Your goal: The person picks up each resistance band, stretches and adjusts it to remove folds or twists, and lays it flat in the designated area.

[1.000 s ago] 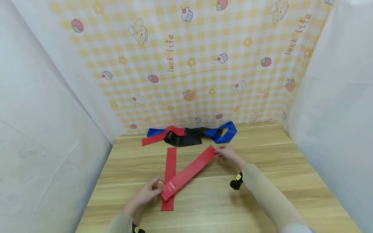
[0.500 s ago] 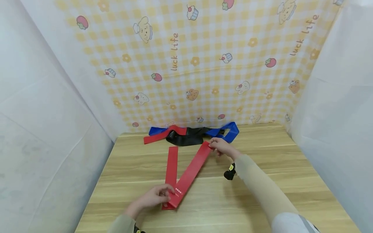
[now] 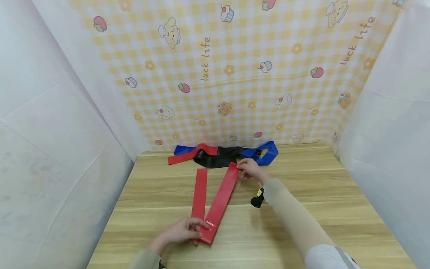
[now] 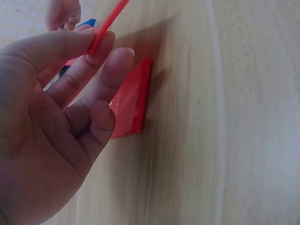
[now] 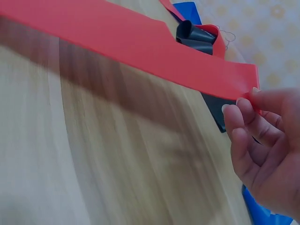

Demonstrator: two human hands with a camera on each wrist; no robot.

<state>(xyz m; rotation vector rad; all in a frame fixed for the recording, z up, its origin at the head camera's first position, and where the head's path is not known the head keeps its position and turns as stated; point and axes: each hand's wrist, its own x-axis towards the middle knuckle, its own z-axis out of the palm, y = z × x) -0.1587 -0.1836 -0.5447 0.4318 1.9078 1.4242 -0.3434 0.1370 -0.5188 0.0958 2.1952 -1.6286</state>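
A red resistance band (image 3: 221,201) with white dots and print near its close end is stretched out between both hands, lifted off the table. The left hand (image 3: 184,229) pinches the near end; in the left wrist view its thumb and index finger hold the band's edge. My right hand (image 3: 249,169) grips the far corner, seen too in the right wrist view, where the band (image 5: 140,44) casts a shadow below. A second red band (image 3: 200,190) lies flat on the table just left, its near end partly hidden by the left hand.
Along the back of the wooden table (image 3: 302,209) lie a crumpled red band (image 3: 181,157), a black band (image 3: 215,160) and a twisted blue band (image 3: 267,157). A patterned cloth (image 3: 231,86) hangs behind, with white sheets at both sides.
The held band has swung from slanting across the flat band to a steeper angle, its near end moving right and its far end left. Both hands keep hold of it.
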